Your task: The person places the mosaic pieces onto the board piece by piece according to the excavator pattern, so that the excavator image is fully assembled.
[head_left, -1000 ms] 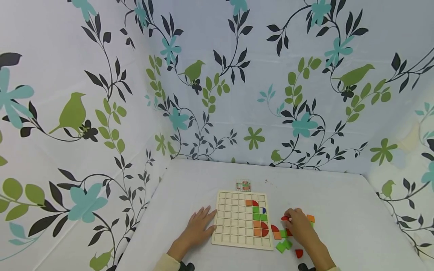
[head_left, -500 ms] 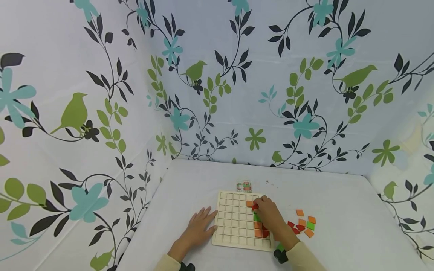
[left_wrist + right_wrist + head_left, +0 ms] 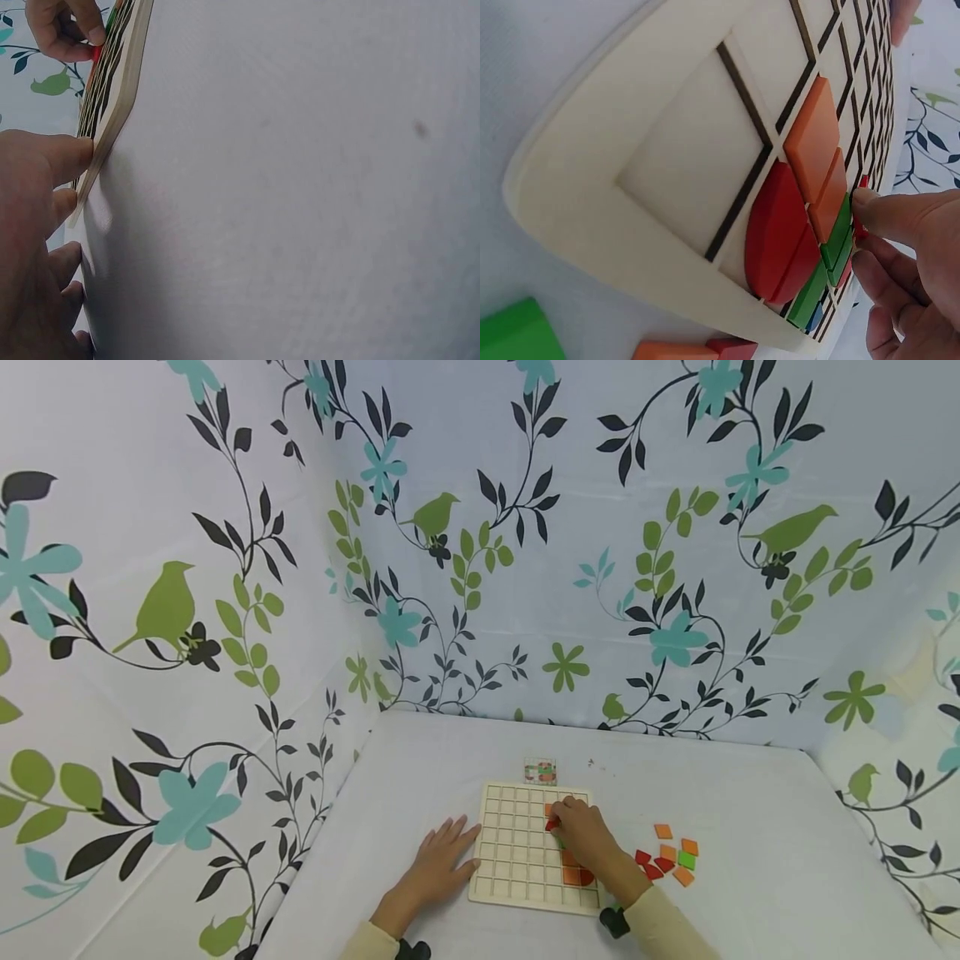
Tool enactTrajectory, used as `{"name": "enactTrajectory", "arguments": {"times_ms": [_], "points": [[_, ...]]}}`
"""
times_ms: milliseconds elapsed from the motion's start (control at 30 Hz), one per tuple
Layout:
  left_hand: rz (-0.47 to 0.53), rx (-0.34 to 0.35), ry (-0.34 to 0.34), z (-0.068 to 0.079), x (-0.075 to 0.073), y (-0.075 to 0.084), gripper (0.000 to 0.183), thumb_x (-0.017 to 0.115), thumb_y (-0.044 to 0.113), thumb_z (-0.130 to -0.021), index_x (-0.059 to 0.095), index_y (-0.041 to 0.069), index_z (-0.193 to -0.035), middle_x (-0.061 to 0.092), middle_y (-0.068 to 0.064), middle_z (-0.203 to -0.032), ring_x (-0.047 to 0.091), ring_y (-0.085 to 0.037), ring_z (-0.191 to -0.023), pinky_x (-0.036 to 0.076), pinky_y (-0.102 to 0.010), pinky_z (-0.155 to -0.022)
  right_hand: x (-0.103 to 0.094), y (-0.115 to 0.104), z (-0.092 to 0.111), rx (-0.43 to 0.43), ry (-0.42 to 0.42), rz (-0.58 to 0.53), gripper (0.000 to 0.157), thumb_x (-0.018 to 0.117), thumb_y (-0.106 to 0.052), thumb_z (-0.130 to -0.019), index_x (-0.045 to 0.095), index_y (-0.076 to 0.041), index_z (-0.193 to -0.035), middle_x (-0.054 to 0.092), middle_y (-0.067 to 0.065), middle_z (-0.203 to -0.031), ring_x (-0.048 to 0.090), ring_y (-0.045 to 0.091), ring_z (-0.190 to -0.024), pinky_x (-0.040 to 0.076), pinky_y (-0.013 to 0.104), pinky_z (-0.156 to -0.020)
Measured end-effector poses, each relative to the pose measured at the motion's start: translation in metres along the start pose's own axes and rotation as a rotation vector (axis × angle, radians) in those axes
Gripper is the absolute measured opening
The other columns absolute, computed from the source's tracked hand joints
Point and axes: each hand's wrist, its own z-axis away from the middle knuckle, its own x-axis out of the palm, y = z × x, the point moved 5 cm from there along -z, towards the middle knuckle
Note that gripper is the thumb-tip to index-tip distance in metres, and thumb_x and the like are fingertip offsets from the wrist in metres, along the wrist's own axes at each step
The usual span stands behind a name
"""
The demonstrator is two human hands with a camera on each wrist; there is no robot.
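A pale wooden grid board (image 3: 513, 852) lies on the white-covered table. My right hand (image 3: 588, 835) is over its upper right part, pinching a red tile (image 3: 865, 181) between thumb and fingertips. Beneath that hand, orange tiles (image 3: 814, 139), red quarter-round tiles (image 3: 769, 225), green tiles (image 3: 810, 296) and a small blue piece (image 3: 814, 316) sit in the board's cells. My left hand (image 3: 438, 864) lies with fingers spread at the board's left side, thumb and a fingertip touching its edge. In the head view the right hand hides some tiles.
Several loose red tiles (image 3: 664, 865), orange tiles (image 3: 663, 832) and a green tile (image 3: 687, 860) lie right of the board. More lie near its right corner, including a green tile (image 3: 517, 334). A small patterned card (image 3: 540, 771) lies beyond the board. Patterned cloth hangs behind.
My right hand has moved left from the loose tiles onto the board with a red tile, then shifted slightly further left over the cells. The left hand has stayed put.
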Motion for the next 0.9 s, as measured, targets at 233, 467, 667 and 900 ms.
{"name": "enactTrajectory", "arguments": {"times_ms": [233, 467, 667, 900], "points": [[0.002, -0.005, -0.002, 0.0007, -0.0024, 0.0024, 0.061, 0.061, 0.04, -0.106, 0.046, 0.017, -0.16, 0.034, -0.016, -0.171, 0.025, -0.042, -0.159, 0.017, -0.069, -0.127, -0.0029, -0.0029, 0.0002, -0.02, -0.006, -0.024, 0.017, 0.086, -0.015, -0.088, 0.073, -0.015, -0.099, 0.068, -0.002, -0.096, 0.062, 0.019, -0.092, 0.048, 0.037, -0.074], [-0.014, 0.001, 0.003, -0.0002, -0.0008, 0.0007, 0.061, 0.061, 0.042, -0.106, 0.047, 0.017, -0.16, 0.035, -0.016, -0.17, 0.027, -0.043, -0.159, 0.019, -0.069, -0.126, -0.0043, -0.0023, -0.0005, -0.04, 0.0, -0.044, 0.013, 0.085, -0.014, -0.09, 0.074, -0.014, -0.098, 0.069, -0.001, -0.098, 0.061, 0.02, -0.092, 0.047, 0.038, -0.076], [-0.022, 0.001, 0.005, -0.0006, 0.0, 0.0, 0.061, 0.061, 0.041, -0.106, 0.047, 0.017, -0.16, 0.035, -0.016, -0.17, 0.027, -0.042, -0.159, 0.019, -0.068, -0.126, -0.0034, -0.0005, -0.002, -0.083, -0.008, -0.026, 0.015, 0.085, -0.013, -0.09, 0.074, -0.015, -0.1, 0.069, -0.003, -0.094, 0.06, 0.017, -0.088, 0.047, 0.036, -0.074], [-0.032, 0.005, 0.006, -0.001, 0.0015, -0.0017, 0.061, 0.06, 0.042, -0.106, 0.046, 0.018, -0.16, 0.035, -0.015, -0.17, 0.028, -0.042, -0.159, 0.019, -0.068, -0.127, -0.0091, -0.0048, -0.0012, -0.179, -0.001, 0.026, 0.014, 0.085, -0.011, -0.089, 0.077, -0.013, -0.101, 0.067, -0.001, -0.092, 0.06, 0.019, -0.084, 0.054, 0.04, -0.071]]}}
